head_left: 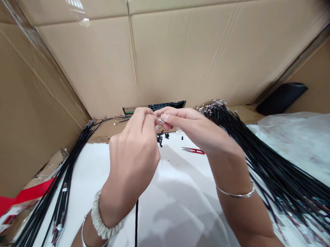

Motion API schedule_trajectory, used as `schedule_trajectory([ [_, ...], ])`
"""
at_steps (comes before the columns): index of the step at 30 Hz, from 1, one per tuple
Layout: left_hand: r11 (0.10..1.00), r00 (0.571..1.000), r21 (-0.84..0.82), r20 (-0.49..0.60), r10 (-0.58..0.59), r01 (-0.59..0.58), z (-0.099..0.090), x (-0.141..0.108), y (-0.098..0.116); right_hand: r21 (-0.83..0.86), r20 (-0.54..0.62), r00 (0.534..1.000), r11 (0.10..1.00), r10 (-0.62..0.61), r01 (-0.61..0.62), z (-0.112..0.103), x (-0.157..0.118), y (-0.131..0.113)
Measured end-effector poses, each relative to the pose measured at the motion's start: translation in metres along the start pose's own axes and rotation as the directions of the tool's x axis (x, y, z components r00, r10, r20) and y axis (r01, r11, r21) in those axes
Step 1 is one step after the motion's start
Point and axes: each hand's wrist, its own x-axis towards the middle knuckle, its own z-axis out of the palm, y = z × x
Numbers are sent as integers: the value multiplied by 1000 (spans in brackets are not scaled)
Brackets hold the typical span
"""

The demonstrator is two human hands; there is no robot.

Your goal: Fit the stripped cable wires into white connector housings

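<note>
Both hands meet in front of me over the white work surface, fingertips together. My left hand [135, 146] is closed in a pinch, its back turned to me, so most of its grip is hidden. A black cable [136, 226] runs down from beneath this hand toward me. Thumb and fingers of my right hand [195, 126] pinch a small white connector [161, 120] with thin wires at the left fingertips. Just below the fingers lie several short black sleeve pieces [160, 139]. Red-handled thread snips [193, 150] rest near my right wrist.
A thick bundle of black cables [276, 158] with wire ends lies at right, beside clear plastic sheeting [305, 143]. A thinner cable bundle [65, 164] is at left. Cardboard walls [178, 53] enclose the back and sides. A black object [281, 98] leans at back right.
</note>
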Motion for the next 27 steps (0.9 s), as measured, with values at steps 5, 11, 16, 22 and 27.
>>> schedule_trajectory([
  [5, 1000, 1000, 10, -2, 1, -1, -1, 0, 0, 66, 35, 999, 998, -3, 1, -1, 2, 4],
  [11, 1000, 999, -9, -32, -4, 4, -3, -1, -1, 122, 57, 998, 992, -15, 8, 0, 3, 9],
  [16, 999, 998, -26, -52, -37, 36, -5, -1, -2, 138, 21, 1000, 990, -4, 1, 6, 3, 10],
  [22, 999, 998, -6, -56, -35, 34, -4, -2, -1, 124, 13, 1000, 992, -15, 14, 8, 2, 9],
  [27, 999, 998, 39, -57, -29, 31, -5, -2, -3, 43, -27, 998, 998, -52, 54, 12, 1, 7],
])
